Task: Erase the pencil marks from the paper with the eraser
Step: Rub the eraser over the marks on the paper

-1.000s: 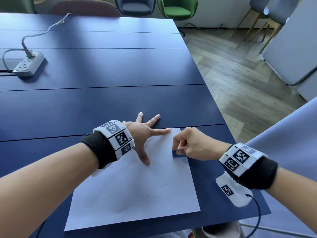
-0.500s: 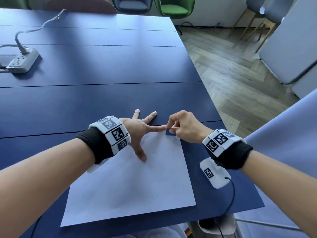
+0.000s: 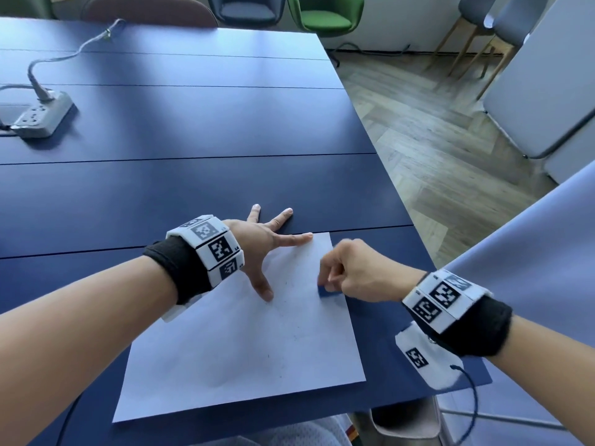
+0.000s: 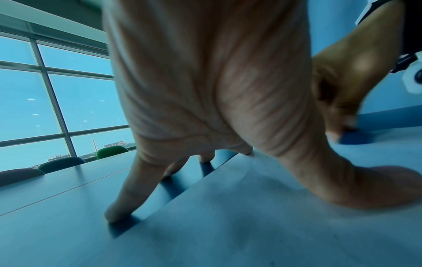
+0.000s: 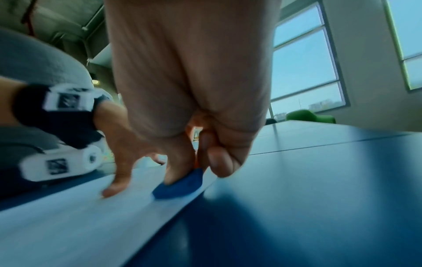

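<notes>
Eraser (image 3: 327, 291), blue, pinched in right hand (image 3: 357, 272) grip, pressed on paper (image 3: 244, 349) near its right edge. Paper flat on blue counter (image 3: 193, 188), by near corner. Left hand (image 3: 257, 246) spread wide, fingers straight, thumb and index pinning paper's far edge. Faint specks mid-sheet.

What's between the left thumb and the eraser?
Only bare paper with faint specks, between the left hand's thumb and the eraser; head view shows it.
</notes>
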### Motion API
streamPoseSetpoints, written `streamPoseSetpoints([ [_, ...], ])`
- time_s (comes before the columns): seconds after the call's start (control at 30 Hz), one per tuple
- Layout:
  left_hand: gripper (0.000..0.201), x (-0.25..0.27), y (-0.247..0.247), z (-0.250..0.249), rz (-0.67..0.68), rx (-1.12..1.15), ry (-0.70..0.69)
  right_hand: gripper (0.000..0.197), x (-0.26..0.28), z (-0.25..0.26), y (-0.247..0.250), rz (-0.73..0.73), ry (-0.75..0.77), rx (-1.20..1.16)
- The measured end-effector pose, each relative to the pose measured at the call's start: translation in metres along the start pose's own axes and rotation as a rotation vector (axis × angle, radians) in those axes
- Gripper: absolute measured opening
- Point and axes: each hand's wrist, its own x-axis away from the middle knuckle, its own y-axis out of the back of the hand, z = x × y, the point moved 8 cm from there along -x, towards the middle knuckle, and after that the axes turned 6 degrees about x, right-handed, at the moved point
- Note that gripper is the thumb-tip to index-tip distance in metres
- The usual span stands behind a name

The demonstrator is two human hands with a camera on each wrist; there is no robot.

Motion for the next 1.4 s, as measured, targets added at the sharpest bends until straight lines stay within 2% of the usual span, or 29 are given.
streamPoseSetpoints([
  [0.07,0.128,0.0,0.0,0.001,0.003,0.0,0.001,0.025,-0.01,-0.002,0.015,-0.135,-0.012,-0.038],
  [0.1,0.128,0.0,0.0,0.0,0.003,-0.001,0.003,0.024,-0.01,-0.002,0.016,-0.156,-0.011,-0.044],
  [0.17,0.128,0.001,0.0,0.001,-0.002,-0.002,0.005,0.022,-0.002,0.0,0.004,-0.083,0.016,-0.012],
  [0.27,0.128,0.001,0.0,0.001,-0.006,0.006,0.004,0.016,0.016,0.006,-0.016,0.122,0.038,0.065],
  [0.3,0.128,0.001,-0.001,0.001,-0.003,0.008,0.006,0.015,0.014,0.006,-0.011,0.109,0.036,0.074],
  [0.4,0.128,0.001,0.0,0.001,-0.004,0.003,0.001,0.015,-0.002,-0.002,0.016,-0.107,0.006,0.028],
  [0.47,0.129,0.0,0.001,0.001,-0.012,-0.007,-0.002,0.017,0.0,-0.008,0.017,-0.152,-0.009,-0.013],
  [0.6,0.129,0.001,0.0,0.001,-0.015,-0.015,-0.001,0.021,0.016,0.0,-0.012,0.091,0.037,0.046],
  [0.63,0.129,0.002,0.0,0.001,-0.012,-0.016,0.001,0.02,0.013,0.001,-0.009,0.078,0.036,0.049],
  [0.77,0.128,0.005,0.001,-0.001,-0.006,-0.025,0.009,0.019,-0.005,-0.007,0.013,-0.127,-0.005,-0.015],
  [0.93,0.132,0.013,0.009,-0.016,-0.122,-0.191,-0.022,0.011,0.0,-0.013,0.006,-0.143,-0.024,-0.042],
  [1.03,0.117,0.023,0.004,-0.042,-0.167,-0.249,-0.131,0.013,0.0,-0.012,0.006,-0.178,-0.016,-0.009],
  [1.1,0.107,0.027,-0.006,-0.05,-0.108,-0.168,-0.178,0.014,0.002,-0.012,0.006,-0.21,-0.009,-0.011],
  [1.2,0.124,0.025,-0.019,-0.048,-0.036,-0.088,-0.137,0.015,0.008,-0.01,0.005,-0.239,-0.004,-0.026],
  [1.3,0.142,0.024,-0.027,-0.048,-0.012,-0.097,-0.103,0.02,0.02,-0.004,-0.008,-0.114,0.029,-0.006],
  [1.37,0.144,0.025,-0.029,-0.049,-0.022,-0.096,-0.111,0.022,0.023,0.0,-0.015,-0.02,0.047,0.029],
  [1.4,0.145,0.026,-0.029,-0.05,-0.025,-0.096,-0.119,0.021,0.021,0.001,-0.013,-0.03,0.046,0.044],
])
